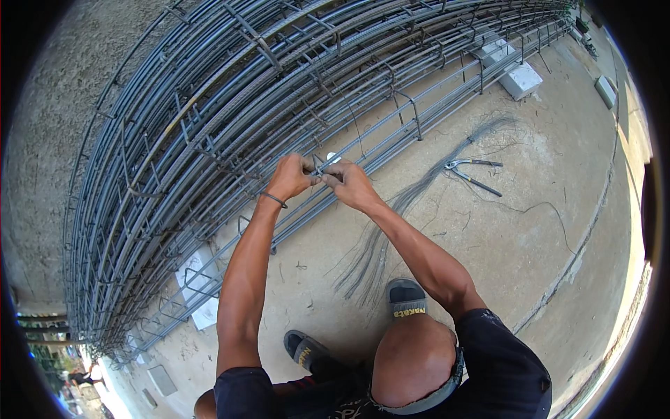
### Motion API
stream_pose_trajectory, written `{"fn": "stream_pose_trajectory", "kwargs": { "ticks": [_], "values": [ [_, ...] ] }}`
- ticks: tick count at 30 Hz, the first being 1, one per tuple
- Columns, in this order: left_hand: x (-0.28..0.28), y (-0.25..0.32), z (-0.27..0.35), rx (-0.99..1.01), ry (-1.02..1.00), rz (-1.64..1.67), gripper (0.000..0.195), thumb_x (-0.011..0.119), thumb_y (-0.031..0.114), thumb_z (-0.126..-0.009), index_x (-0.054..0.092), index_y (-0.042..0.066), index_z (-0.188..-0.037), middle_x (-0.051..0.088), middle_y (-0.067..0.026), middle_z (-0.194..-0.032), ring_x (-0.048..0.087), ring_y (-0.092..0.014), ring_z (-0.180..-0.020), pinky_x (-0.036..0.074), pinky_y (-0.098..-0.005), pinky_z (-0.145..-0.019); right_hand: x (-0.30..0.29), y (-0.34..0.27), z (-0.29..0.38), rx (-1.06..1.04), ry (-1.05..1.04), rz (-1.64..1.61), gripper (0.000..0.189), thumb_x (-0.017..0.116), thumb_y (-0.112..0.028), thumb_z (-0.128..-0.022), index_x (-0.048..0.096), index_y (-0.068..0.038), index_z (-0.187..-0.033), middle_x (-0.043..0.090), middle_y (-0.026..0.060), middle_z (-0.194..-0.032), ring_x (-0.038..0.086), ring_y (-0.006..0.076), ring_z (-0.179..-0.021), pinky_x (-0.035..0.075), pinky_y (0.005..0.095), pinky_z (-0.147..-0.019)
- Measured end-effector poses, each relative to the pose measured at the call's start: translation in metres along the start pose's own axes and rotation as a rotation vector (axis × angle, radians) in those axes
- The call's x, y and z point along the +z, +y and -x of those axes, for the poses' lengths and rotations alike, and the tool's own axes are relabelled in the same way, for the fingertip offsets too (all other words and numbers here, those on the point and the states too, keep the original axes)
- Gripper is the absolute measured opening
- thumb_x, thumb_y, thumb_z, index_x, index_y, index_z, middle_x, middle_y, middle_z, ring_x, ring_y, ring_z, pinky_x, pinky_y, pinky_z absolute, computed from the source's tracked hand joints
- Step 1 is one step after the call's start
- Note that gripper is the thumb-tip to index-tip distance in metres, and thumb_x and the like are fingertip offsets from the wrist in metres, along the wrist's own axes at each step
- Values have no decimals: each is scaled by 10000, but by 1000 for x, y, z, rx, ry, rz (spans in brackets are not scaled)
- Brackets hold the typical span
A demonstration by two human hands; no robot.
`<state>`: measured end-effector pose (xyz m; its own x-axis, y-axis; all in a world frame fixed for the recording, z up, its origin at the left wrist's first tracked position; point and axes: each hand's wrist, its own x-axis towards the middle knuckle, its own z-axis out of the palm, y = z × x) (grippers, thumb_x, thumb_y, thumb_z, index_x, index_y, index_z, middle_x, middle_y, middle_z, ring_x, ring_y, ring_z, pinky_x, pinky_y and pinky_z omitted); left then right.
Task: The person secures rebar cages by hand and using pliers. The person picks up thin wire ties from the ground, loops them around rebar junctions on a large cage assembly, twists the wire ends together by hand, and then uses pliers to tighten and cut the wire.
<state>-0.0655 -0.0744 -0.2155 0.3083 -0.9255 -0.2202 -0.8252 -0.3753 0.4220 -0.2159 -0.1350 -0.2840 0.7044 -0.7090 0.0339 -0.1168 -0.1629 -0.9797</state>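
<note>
My left hand point(291, 175) and my right hand point(348, 183) meet over the nearest rebar cage point(387, 144). With thumb and fingers each pinches at one corner of a bent steel stirrup point(317, 161), where it meets a long bar; fine tie wire there is too small to make out clearly. A small white thing point(333, 156) shows just behind my right fingers. To the right on the concrete floor lies a long loose bundle of thin tie wire point(419, 191). End-cutting nippers point(473, 173) with dark handles rest beside it, jaws towards the wire.
A large stack of rebar cages point(220, 120) curves along the far side. Light blocks point(520, 81) support the bars at the right, with a pale slab point(201, 288) under them at the left. Wire scraps are scattered on the concrete floor point(497, 235) near my sandals point(406, 298).
</note>
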Motion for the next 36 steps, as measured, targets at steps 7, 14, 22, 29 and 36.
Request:
{"fn": "stream_pose_trajectory", "kwargs": {
  "ticks": [7, 14, 22, 29, 36],
  "values": [
    [14, -17, -7, -298, -222, 707, 121, 704, 91, -751, 663, -10, -804, 674, -73, -671, 624, -129, -588, 465, -227, -526, 9, 2, 2, -87, 85, 44, 123, 600, -74, -831, 650, 38, -831, 599, 219, -830, 581, 387, -800, 458, 428, -718],
    [-1, -26, -28, -567, -210, 1122, 383, 586, -77, -690, 565, -57, -1071, 650, -163, -796, 656, -232, -643, 524, -280, -563, 19, 5, 7, -342, 190, 237, 77, 563, -18, -803, 615, 31, -831, 559, 263, -900, 593, 401, -770, 492, 467, -677],
    [51, 8, 2, -353, 808, 545, 500, 674, -50, -610, 542, -61, -1092, 669, -127, -774, 649, -192, -703, 498, -260, -644, 20, -3, 13, -181, 276, 319, 117, 634, -59, -783, 656, 44, -834, 606, 236, -758, 617, 391, -725, 499, 438, -646],
    [70, 35, 37, -122, 915, 705, 560, 698, -14, -739, 458, -11, -1245, 713, -148, -844, 667, -197, -858, 461, -338, -920, 12, -17, 5, -23, 213, 352, 136, 656, -89, -782, 650, 43, -748, 627, 231, -677, 631, 374, -641, 489, 433, -610],
    [83, 14, 54, 72, 853, 621, 552, 665, -25, -800, 429, -15, -1298, 686, -120, -1009, 625, -149, -975, 424, -365, -986, -28, -42, -16, 586, -265, -550, 74, 585, 13, -831, 588, 75, -790, 568, 103, -602, 554, 152, -486, 400, 244, -383]
  ]
}}
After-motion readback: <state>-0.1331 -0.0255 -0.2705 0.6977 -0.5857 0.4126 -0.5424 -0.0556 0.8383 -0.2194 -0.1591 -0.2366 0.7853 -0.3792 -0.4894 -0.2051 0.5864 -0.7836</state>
